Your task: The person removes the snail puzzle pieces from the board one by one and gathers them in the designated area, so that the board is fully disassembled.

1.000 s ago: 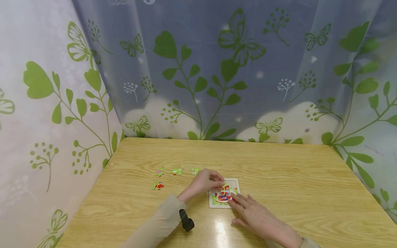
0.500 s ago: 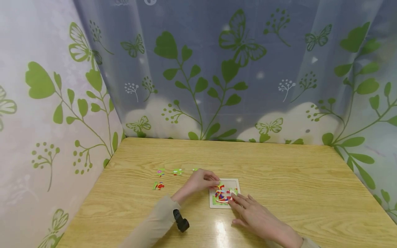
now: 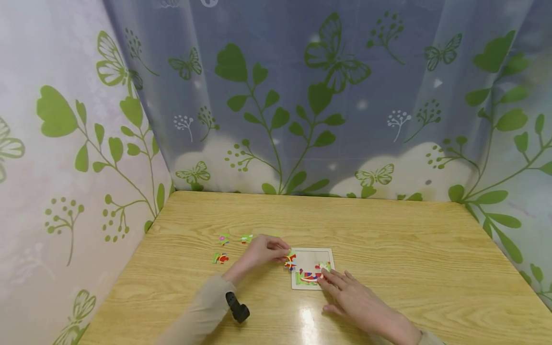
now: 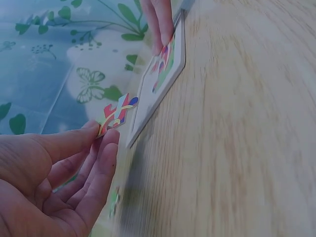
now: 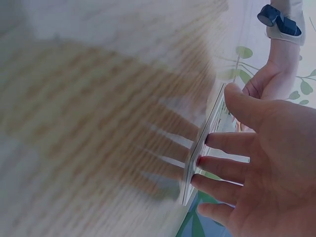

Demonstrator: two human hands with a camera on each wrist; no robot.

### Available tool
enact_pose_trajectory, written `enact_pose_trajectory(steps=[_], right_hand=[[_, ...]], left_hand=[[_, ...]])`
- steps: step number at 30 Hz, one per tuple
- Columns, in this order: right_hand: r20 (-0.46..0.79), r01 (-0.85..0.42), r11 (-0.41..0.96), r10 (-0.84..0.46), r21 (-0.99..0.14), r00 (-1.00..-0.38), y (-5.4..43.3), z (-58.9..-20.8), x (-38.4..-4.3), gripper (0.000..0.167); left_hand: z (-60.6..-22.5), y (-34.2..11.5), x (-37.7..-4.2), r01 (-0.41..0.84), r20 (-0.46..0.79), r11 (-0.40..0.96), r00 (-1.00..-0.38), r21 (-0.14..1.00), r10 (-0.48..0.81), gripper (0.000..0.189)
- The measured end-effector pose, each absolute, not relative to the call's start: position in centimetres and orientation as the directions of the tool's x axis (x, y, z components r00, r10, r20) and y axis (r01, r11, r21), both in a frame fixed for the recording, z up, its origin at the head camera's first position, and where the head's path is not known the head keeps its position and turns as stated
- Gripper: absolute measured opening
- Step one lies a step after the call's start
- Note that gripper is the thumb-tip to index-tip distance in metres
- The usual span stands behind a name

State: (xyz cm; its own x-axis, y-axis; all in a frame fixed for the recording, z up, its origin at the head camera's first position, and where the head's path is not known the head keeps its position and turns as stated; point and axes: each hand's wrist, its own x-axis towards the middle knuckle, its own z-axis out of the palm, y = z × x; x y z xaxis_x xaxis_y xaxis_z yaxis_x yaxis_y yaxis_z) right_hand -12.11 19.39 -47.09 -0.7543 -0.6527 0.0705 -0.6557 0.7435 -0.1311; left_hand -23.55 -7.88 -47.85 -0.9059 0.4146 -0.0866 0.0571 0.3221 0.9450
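My left hand [image 3: 264,251] pinches a colourful jigsaw piece [image 4: 117,113] between thumb and fingers, held just over the left edge of a square, pale puzzle board [image 3: 312,255]. The piece is red, yellow, white and blue. Along the near side of the board, several joined pieces [image 3: 308,278] in red, green and white lie inside the frame; the rest of its recess shows bare. With fingers extended, my right hand [image 3: 360,299] rests its fingertips on the board's right side, covering part of the joined pieces.
Loose jigsaw pieces lie on the wooden table [image 3: 388,239] left of the board: a pink-and-green piece [image 3: 223,239], a green-and-white piece [image 3: 247,238] and a red-and-green piece [image 3: 221,258]. A patterned curtain [image 3: 293,120] borders the table at the back and sides.
My left hand has moved left from over the board to its left edge, bringing the jigsaw piece out of the recess. The right hand stays where it was.
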Motion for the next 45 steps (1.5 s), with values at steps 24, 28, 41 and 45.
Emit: enact_pose_trajectory(steps=[24, 28, 41, 45], right_hand=[[0.069, -0.650, 0.745, -0.648, -0.149, -0.758, 19.3, -47.2, -12.1, 0.059], [0.056, -0.644, 0.749, -0.644, -0.157, -0.763, 19.3, -47.1, -12.1, 0.059], [0.058, -0.647, 0.747, -0.646, -0.153, -0.761, 19.3, -46.9, -12.1, 0.060], [0.063, -0.649, 0.746, -0.648, -0.149, -0.759, 19.3, -47.0, -12.1, 0.060]], left_hand=[[-46.5, -15.8, -23.6, -0.001, -0.103, 0.357, -0.958, 0.934, 0.267, 0.022], [-46.6, -17.0, -23.7, -0.011, -0.114, 0.395, -0.965, 0.918, 0.238, 0.022], [-47.5, -18.2, -23.8, 0.082, -0.049, 0.636, -0.981, 0.767, 0.186, 0.011], [-47.4, -18.0, -23.7, 0.113, -0.023, 0.668, -0.981, 0.735, 0.192, 0.012]])
